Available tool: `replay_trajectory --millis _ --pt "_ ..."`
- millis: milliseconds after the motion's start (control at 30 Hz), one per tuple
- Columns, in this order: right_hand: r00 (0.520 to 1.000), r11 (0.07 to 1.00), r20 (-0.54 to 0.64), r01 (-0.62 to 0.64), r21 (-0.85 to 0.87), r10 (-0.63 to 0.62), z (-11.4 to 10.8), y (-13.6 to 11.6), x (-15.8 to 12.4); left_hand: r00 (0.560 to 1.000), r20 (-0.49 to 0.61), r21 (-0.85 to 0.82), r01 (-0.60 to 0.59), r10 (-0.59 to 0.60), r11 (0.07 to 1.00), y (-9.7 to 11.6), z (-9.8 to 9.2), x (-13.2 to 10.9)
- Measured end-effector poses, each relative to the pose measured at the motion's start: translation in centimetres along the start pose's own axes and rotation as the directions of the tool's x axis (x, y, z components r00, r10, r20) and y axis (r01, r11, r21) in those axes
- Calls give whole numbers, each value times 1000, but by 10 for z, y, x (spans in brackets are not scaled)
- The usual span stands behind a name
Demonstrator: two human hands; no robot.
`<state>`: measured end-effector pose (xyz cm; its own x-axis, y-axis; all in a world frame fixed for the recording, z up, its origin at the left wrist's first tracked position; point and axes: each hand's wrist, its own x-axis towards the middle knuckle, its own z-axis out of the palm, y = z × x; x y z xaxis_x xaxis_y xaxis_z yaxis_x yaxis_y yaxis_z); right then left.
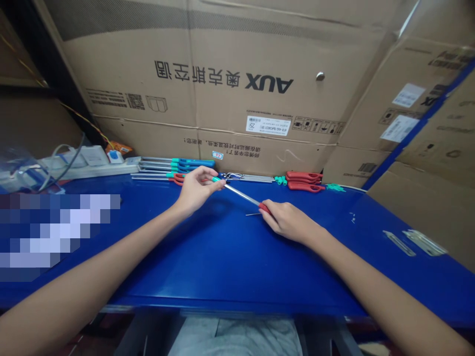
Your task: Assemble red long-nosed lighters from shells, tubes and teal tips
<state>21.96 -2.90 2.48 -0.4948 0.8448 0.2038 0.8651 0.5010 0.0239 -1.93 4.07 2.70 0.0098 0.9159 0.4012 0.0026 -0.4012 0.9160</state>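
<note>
My left hand (196, 188) pinches the teal-tipped end of a thin metal rod (241, 194) above the blue table (222, 262). My right hand (285, 220) is closed round the rod's other end, where a red handle (264, 206) shows at the fingers. The rod slants between both hands, a little off the tabletop. A second thin metal pin (253, 214) pokes out beside my right fingers.
Along the back edge lie rods with blue handles (174, 164), red handles (304, 180) and small teal caps (281, 180). Large cardboard boxes (230, 84) stand behind. A white power strip with cables (85, 163) sits at the left. Metal strips (415, 242) lie at the right.
</note>
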Motion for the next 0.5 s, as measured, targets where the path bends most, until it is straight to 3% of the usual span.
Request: replay_trajectory --millis 500 --pt "1000 993 -2 -17 113 17 -2 1 -2 997 21 -80 73 -71 994 3 -2 2"
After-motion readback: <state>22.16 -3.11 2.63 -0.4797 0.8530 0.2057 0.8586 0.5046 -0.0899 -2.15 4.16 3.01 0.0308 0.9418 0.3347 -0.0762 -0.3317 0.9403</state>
